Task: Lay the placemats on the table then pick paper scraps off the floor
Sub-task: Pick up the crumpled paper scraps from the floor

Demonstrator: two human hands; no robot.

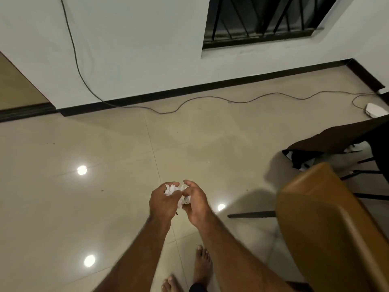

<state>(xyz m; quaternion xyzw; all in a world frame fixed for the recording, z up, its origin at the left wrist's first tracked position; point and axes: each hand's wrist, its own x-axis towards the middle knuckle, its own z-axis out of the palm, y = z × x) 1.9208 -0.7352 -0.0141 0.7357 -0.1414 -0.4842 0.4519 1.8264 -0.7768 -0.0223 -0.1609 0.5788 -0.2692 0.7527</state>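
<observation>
- One wide-angle view only, worn on the head, aimed forward and steeply down at the tiled floor (105, 144).
- The left hand (163, 200) and right hand (195, 204) sit close to the lens, low centre.
- The far wall (136, 49) fills the top; a chair (328, 218) crowds the right edge.

Home dining room; tiled floor (105, 144); chair (328, 218)

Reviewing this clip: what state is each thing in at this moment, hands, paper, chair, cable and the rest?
left hand: curled round the paper wad.
right hand: curled round the same wad.
paper wad: crumpled, held between both hands, off the floor.
chair: upright on the floor.
cable: slack, running down the wall and along the floor.
window: barred, dark behind.
cloth: draped, one corner hanging.
</observation>
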